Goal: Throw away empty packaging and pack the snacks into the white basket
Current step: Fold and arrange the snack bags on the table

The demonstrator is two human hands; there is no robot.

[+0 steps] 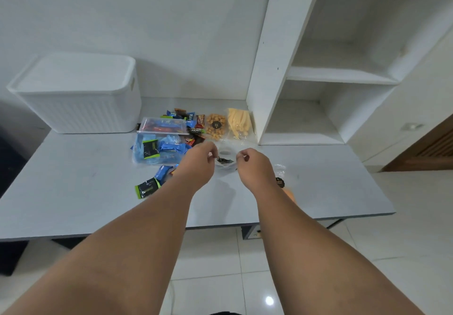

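Observation:
The white basket (81,108) stands lidded at the back left of the desk. In front of it lies a heap of small wrapped snacks (169,148) in and around a clear box. Two clear pouches, one of round puffs (215,124) and one of yellow sticks (239,122), lie behind my hands. My left hand (199,160) and my right hand (252,165) are raised side by side over the desk middle, each pinching an edge of a clear plastic bag (226,159) with a dark label. The bag looks empty.
A white shelf unit (318,74) rises at the back right of the desk (73,180). A green-edged black wrapper (147,187) lies near the front left of the heap. Another clear pouch with an orange content (284,184) sits just right of my right wrist.

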